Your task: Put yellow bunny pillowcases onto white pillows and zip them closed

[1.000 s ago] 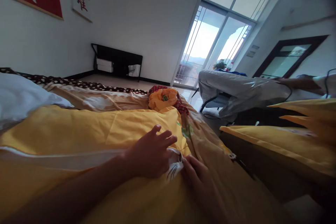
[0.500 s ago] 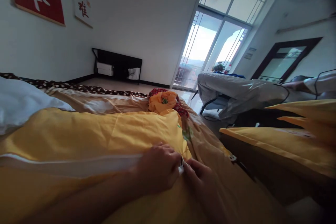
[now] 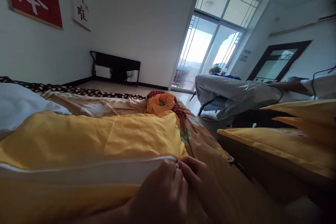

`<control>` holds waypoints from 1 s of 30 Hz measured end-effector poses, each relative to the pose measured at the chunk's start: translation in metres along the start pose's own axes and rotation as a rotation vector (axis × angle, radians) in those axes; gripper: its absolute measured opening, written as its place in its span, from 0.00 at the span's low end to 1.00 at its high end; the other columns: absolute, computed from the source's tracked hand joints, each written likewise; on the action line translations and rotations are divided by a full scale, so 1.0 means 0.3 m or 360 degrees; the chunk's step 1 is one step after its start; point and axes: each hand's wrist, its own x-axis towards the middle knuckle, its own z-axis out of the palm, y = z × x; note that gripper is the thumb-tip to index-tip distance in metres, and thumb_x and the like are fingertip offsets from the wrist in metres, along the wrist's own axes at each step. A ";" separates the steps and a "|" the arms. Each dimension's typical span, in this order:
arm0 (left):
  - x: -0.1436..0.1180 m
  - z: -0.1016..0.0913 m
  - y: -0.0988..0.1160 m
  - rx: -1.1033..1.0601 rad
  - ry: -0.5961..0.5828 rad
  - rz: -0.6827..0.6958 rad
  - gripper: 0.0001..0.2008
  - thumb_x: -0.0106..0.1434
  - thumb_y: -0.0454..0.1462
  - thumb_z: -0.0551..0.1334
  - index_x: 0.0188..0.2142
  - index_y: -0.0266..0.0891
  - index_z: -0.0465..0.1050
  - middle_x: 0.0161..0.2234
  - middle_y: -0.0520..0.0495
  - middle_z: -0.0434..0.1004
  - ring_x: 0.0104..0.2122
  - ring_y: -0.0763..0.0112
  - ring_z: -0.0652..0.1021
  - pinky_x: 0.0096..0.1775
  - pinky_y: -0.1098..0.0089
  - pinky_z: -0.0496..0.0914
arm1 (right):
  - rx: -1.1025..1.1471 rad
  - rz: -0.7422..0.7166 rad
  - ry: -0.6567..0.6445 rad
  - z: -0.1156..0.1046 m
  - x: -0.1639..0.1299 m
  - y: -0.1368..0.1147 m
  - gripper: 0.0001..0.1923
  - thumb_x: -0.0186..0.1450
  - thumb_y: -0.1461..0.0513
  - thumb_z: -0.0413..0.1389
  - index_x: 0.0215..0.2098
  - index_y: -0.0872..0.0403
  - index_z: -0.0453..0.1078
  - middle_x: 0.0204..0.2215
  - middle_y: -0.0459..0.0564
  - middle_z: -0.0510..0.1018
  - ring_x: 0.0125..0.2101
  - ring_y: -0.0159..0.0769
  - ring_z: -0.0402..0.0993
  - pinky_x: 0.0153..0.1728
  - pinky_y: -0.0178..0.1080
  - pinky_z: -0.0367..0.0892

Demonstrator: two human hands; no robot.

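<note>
A yellow pillowcase [image 3: 115, 133] lies across the bed in front of me, its long zipped opening parted. Through the gap shows the white pillow [image 3: 78, 173] inside. At the right end of the opening my left hand [image 3: 162, 189] is closed, fingers pinching at the zipper [image 3: 177, 165], where a small shiny bit shows. Right beside it, my right hand [image 3: 198, 178] pinches the pillowcase's edge at the same corner. The two hands' fingertips nearly touch, and what exactly lies between them is partly hidden.
A white pillow [image 3: 23, 106] lies at the left. Behind the corner sits an orange cloth bundle [image 3: 160, 103] on the patterned bedsheet [image 3: 207, 143]. More yellow pillows [image 3: 262, 143] are stacked at right. Farther back stand a plastic-covered table [image 3: 231, 87] and a low black shelf [image 3: 115, 66].
My left hand has moved lower and turned, uncovering more of the opening's right end. My right hand stays at the corner, pinching. The view has shifted slightly.
</note>
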 end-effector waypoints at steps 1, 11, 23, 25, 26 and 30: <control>-0.004 -0.005 0.011 0.0129 0.0082 0.0067 0.09 0.62 0.28 0.53 0.32 0.31 0.72 0.25 0.44 0.73 0.26 0.65 0.71 0.34 0.62 0.59 | 0.0041 0.0025 0.0007 0.000 -0.004 -0.004 0.22 0.55 0.45 0.56 0.21 0.56 0.70 0.19 0.46 0.70 0.23 0.32 0.63 0.24 0.33 0.59; -0.006 0.008 -0.027 -0.0513 -0.0412 -0.0320 0.05 0.59 0.32 0.57 0.29 0.37 0.70 0.23 0.49 0.75 0.22 0.67 0.73 0.36 0.63 0.65 | 0.0375 0.0037 0.0183 0.013 0.006 0.031 0.20 0.50 0.46 0.61 0.22 0.56 0.74 0.20 0.48 0.75 0.24 0.34 0.67 0.26 0.33 0.62; 0.069 0.022 -0.082 -0.0746 -0.0980 -0.0794 0.12 0.66 0.33 0.49 0.36 0.38 0.72 0.31 0.44 0.80 0.31 0.65 0.79 0.43 0.64 0.66 | 0.0420 0.0031 0.0117 -0.009 -0.017 -0.028 0.18 0.51 0.48 0.61 0.20 0.56 0.76 0.20 0.49 0.74 0.24 0.33 0.66 0.24 0.32 0.60; 0.073 0.028 -0.083 -0.0748 -0.1009 -0.0858 0.13 0.67 0.35 0.49 0.35 0.38 0.72 0.31 0.43 0.80 0.31 0.64 0.78 0.43 0.62 0.66 | 0.0454 0.0036 0.0107 -0.009 -0.016 -0.027 0.18 0.51 0.49 0.61 0.19 0.56 0.75 0.19 0.48 0.72 0.22 0.31 0.64 0.22 0.31 0.58; 0.074 0.030 -0.085 -0.0758 -0.1015 -0.0888 0.13 0.67 0.35 0.49 0.35 0.38 0.72 0.31 0.43 0.80 0.31 0.63 0.78 0.43 0.62 0.66 | 0.0487 0.0040 0.0099 -0.009 -0.014 -0.024 0.18 0.51 0.49 0.60 0.18 0.56 0.74 0.18 0.48 0.71 0.22 0.31 0.62 0.22 0.31 0.57; 0.073 0.033 -0.093 -0.0834 -0.0992 -0.0921 0.14 0.67 0.36 0.50 0.34 0.39 0.74 0.34 0.44 0.80 0.34 0.62 0.78 0.44 0.61 0.66 | 0.0624 0.0053 0.0010 -0.010 0.000 -0.007 0.17 0.50 0.50 0.60 0.19 0.58 0.73 0.20 0.48 0.71 0.24 0.30 0.63 0.24 0.31 0.58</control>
